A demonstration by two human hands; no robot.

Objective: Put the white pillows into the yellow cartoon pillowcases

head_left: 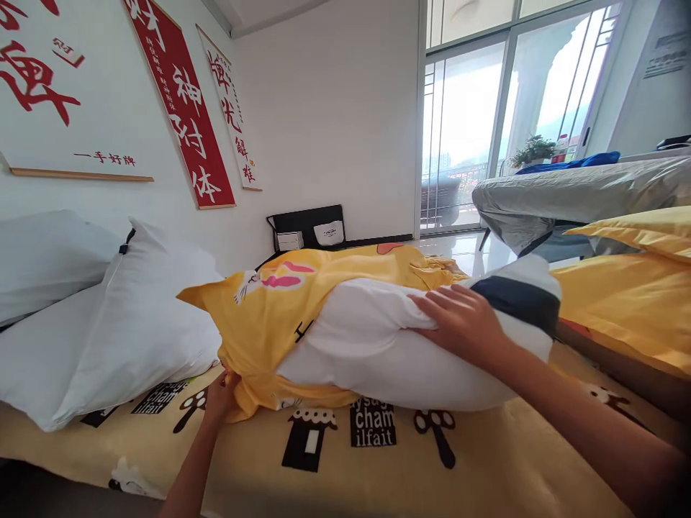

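Lying across the bed [486, 467], the white pillow [372, 345] runs with its long axis left to right, its left end sunk in the yellow case [302, 288] and its right end (the one with a dark band) bare. The right hand [461, 322] rests on top of the pillow toward that bare end, palm down, fingers spread flat and closed on nothing; it is the hand nearer the pillow. The left hand [220, 394] sits low at the case's near left corner, its grip pinched on the yellow cloth, so the pillow lies to its right and a little above. Two spare pillows [134, 316] lie just beside the case, on the left.
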